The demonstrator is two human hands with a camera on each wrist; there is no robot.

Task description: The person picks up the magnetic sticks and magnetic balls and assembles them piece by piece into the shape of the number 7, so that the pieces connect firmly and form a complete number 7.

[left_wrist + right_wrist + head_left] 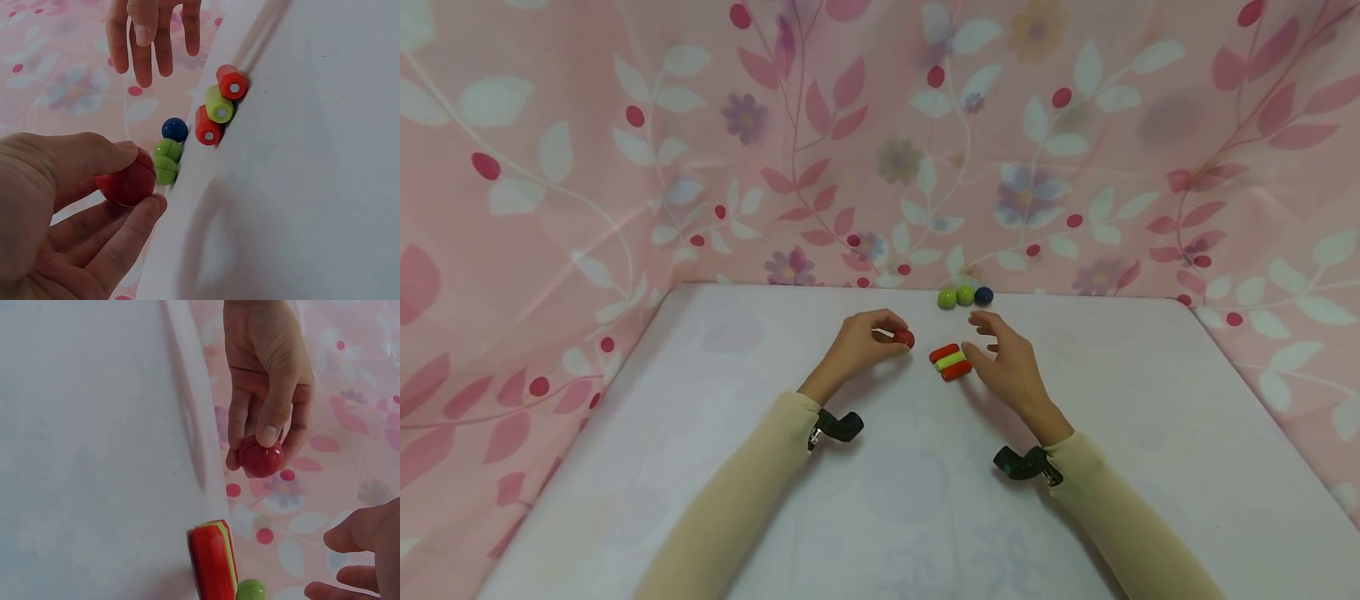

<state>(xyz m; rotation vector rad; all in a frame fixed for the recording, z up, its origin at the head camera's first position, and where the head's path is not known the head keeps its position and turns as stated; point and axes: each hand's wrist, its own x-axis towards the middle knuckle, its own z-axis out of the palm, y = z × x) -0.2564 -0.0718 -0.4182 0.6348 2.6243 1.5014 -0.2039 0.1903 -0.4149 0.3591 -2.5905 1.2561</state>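
Observation:
My left hand (pixel 867 340) pinches a red ball (pixel 128 180) between thumb and fingers, raised above the white table; a thin seam line runs across the ball. The right hand (pixel 1006 367) hovers beside three short rods with its fingers apart and nothing in them. Two rods are red, and a yellow-green rod (pixel 219 104) lies between them. The nearer red rod (pixel 957 371) shows on the table in the head view. In the left wrist view, each rod end carries a round silver-grey spot.
Behind the rods, near the table's back edge, two green balls (pixel 947 298) and a dark blue ball (pixel 983 296) sit in a row. A pink flowered cloth (pixel 880 150) hangs behind the white table (pixel 880 517) and along its sides. Dark wrist cameras (pixel 838 425) are strapped over the sleeves.

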